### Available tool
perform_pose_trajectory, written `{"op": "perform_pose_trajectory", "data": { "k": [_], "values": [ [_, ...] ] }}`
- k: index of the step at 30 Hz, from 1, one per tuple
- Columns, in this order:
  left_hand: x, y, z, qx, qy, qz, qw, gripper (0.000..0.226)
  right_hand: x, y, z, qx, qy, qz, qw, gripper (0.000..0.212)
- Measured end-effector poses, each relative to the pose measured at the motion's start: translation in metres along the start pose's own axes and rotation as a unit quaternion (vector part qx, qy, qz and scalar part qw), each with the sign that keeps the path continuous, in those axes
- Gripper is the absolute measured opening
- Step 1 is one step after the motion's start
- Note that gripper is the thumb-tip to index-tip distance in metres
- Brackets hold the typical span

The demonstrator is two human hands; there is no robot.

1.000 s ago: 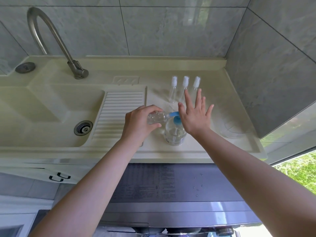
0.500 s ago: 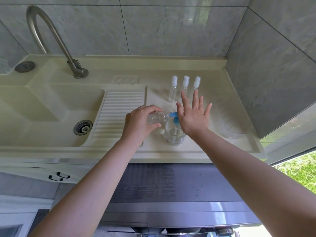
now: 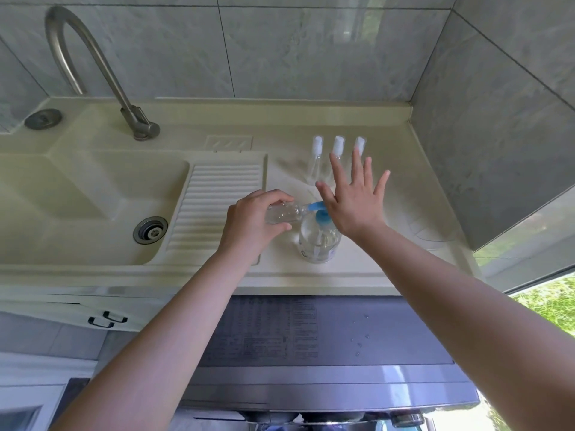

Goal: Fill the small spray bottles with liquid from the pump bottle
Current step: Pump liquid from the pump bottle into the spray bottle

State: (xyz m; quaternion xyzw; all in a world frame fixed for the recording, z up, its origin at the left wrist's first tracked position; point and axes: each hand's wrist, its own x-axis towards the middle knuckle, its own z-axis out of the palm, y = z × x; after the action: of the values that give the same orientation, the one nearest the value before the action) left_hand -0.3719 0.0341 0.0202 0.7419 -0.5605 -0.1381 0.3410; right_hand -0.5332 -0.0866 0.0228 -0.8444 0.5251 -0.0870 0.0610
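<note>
Nearest me, below the front edge of the cream stone desk (image 3: 357,272), sits a dark grey appliance top (image 3: 326,334) with a few water drops on it. On the desk, close to its front edge, stands the clear round pump bottle (image 3: 318,241) with a blue pump head (image 3: 320,213); it is upright and looks partly filled with clear liquid. My left hand (image 3: 252,222) has its fingers (image 3: 277,197) curled around a small clear spray bottle body (image 3: 284,214), held on its side with the mouth at the blue spout. My right hand (image 3: 354,206) lies flat over the pump head, fingers straight and spread apart, palm down on it, gripping nothing. To the left of the hands is a ribbed draining board (image 3: 217,200), then the sunken cream sink basin (image 3: 77,197) with a metal drain (image 3: 150,230). Farther back, toward the desk's rear right, three small clear spray bottles with white caps (image 3: 337,147) stand upright in a row, close together, partly hidden by my right fingertips. A curved steel tap (image 3: 93,66) rises at the desk's rear left against the grey tiled wall (image 3: 295,51).
</note>
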Motion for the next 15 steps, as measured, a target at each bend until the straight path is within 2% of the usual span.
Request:
{"op": "perform_pose_trajectory", "data": {
  "k": [6,11,15],
  "values": [
    [0.001,0.001,0.000,0.005,0.003,0.002,1.000,0.047,-0.005,-0.002,0.010,0.025,-0.062,0.027,0.997,0.055],
    [0.000,0.000,-0.001,0.005,0.001,0.001,1.000,0.048,0.000,-0.003,-0.002,0.051,0.019,0.004,0.998,0.055],
    [-0.001,-0.001,-0.001,-0.002,-0.002,-0.003,1.000,0.047,-0.006,-0.006,0.009,0.043,-0.016,0.045,0.998,0.052]
  ]
}}
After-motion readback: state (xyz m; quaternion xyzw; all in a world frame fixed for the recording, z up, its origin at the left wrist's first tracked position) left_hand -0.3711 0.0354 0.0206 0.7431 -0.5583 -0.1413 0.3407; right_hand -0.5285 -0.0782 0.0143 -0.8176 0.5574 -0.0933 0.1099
